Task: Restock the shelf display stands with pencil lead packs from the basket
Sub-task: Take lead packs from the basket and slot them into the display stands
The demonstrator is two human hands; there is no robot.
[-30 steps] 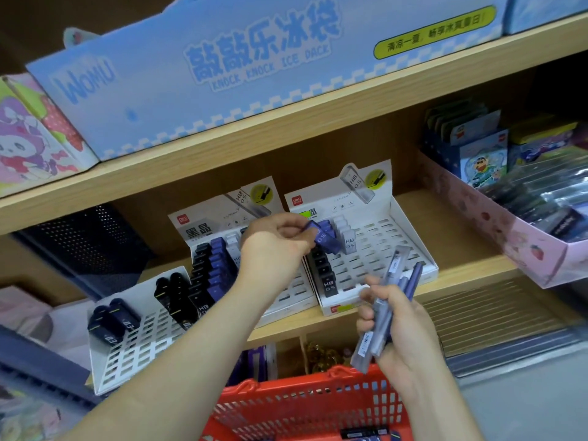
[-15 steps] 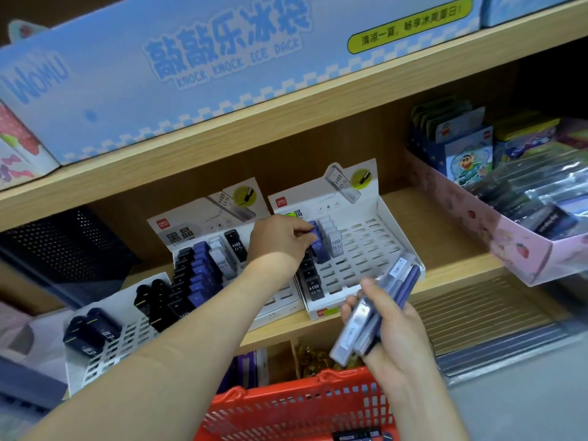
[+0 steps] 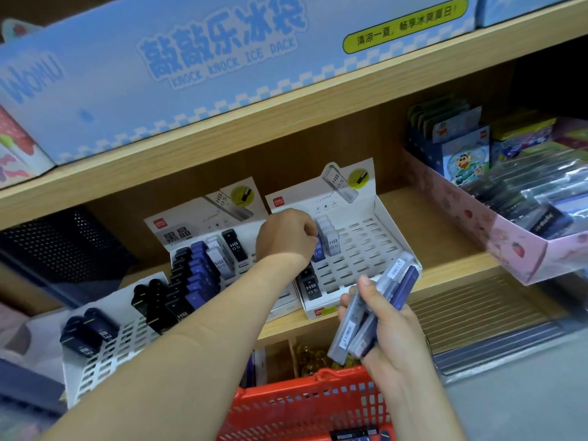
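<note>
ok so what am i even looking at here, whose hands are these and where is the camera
No machine here: these are one person's bare hands, filmed by a wide camera worn on the head, looking forward and down. The left hand pinches a blue pack at a slot of the white display stand on the wooden shelf. The right hand holds a bundle of lead packs, clear and blue. A red basket sits below. A second stand to the left holds black and blue packs.
</note>
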